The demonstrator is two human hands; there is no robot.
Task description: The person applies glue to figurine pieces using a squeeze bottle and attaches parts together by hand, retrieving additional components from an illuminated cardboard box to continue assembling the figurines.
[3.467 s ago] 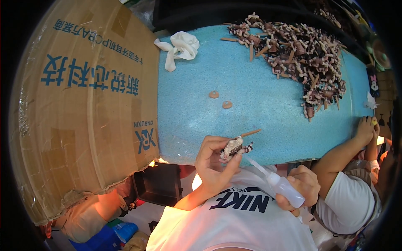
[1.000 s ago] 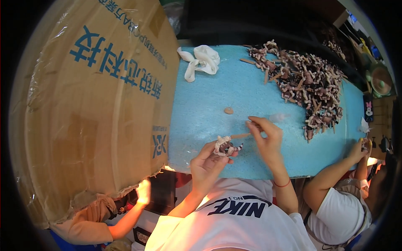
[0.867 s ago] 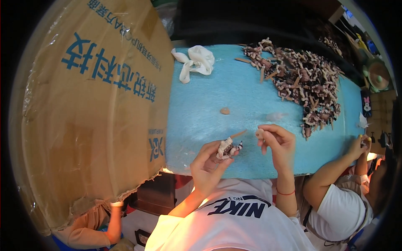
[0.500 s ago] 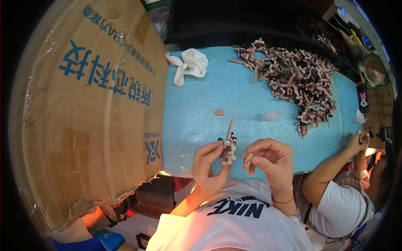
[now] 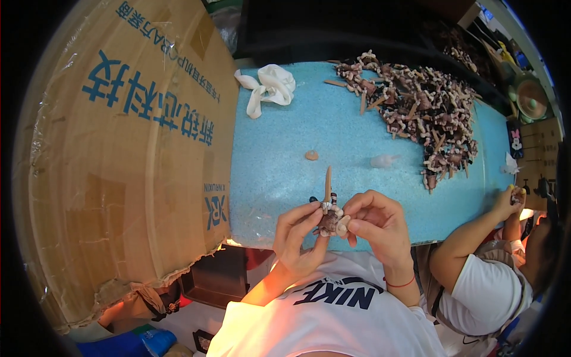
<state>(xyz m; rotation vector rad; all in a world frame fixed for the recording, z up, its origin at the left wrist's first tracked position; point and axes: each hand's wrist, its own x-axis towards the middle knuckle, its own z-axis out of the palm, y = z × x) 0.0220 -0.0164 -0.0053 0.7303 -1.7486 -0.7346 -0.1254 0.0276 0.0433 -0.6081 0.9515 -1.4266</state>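
My left hand (image 5: pixel 295 238) is closed on a small brown and cream figurine (image 5: pixel 329 222), held between thumb and fingers at the table's near edge. From its top a long tan blade-shaped piece (image 5: pixel 328 181) points away from me. Between the thumb and fingers of my right hand (image 5: pixel 383 225) is a small pale oval piece (image 5: pixel 343 225), which meets the figurine's right side. Whether the two are joined cannot be made out. Beyond my hands, a small tan lump (image 5: pixel 311 155) and a whitish translucent bottle-like thing (image 5: pixel 385 160) lie on the blue tabletop (image 5: pixel 273 149).
A tall cardboard box (image 5: pixel 125 196) borders the table on the left. At the far right of the tabletop spreads a heap of similar figurines (image 5: pixel 431 113). A crumpled white cloth (image 5: pixel 276 83) lies at the far left. Another person's hand (image 5: pixel 507 202) works at the right.
My right hand has moved left, bringing the oval piece against the figurine. The figurine has turned in my left hand, showing more of its brown body.
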